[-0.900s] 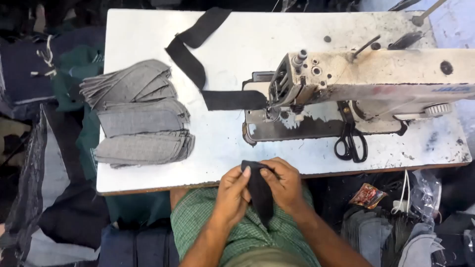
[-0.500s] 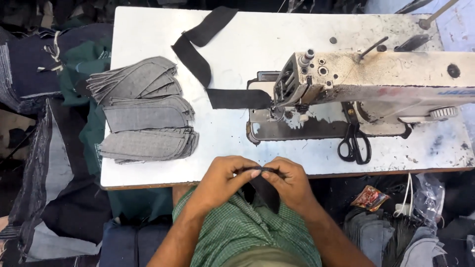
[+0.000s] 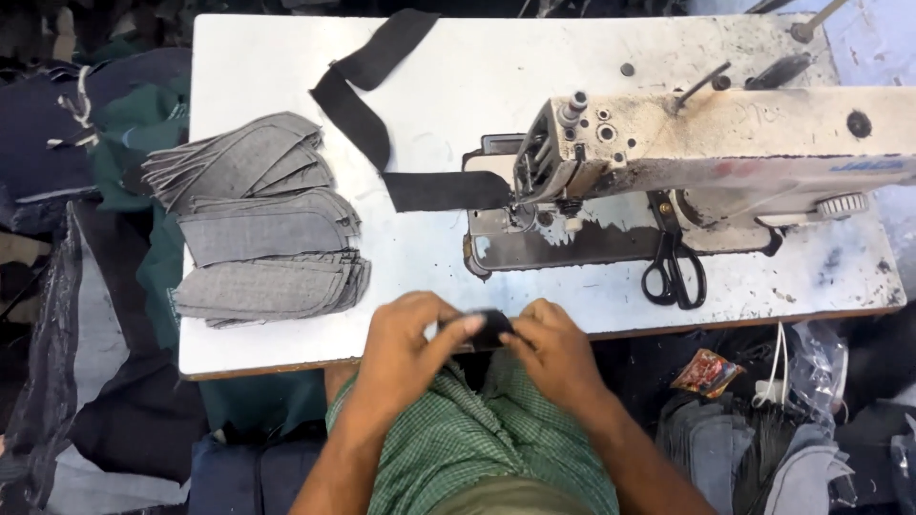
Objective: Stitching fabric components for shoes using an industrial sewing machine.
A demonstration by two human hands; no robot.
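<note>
My left hand (image 3: pixel 410 348) and my right hand (image 3: pixel 551 348) meet at the near edge of the white table (image 3: pixel 458 95), both pinching a small black fabric piece (image 3: pixel 489 327) between their fingertips. Most of that piece is hidden by my fingers. A long black fabric strip (image 3: pixel 367 124) runs across the tabletop and ends under the needle area of the worn cream sewing machine (image 3: pixel 706 153). Stacks of grey cut fabric pieces (image 3: pixel 253 224) lie on the table's left side, beyond my left hand.
Black scissors (image 3: pixel 673 272) rest on the table by the machine's base. Dark garments and cloth (image 3: pixel 86 133) are heaped off the table's left edge. More grey pieces (image 3: pixel 754 458) and a small red packet (image 3: pixel 706 372) lie low on the right.
My hands have lifted slightly and drawn the black piece up from my lap, bunching it smaller between my fingertips. The view has shifted a little to the right.
</note>
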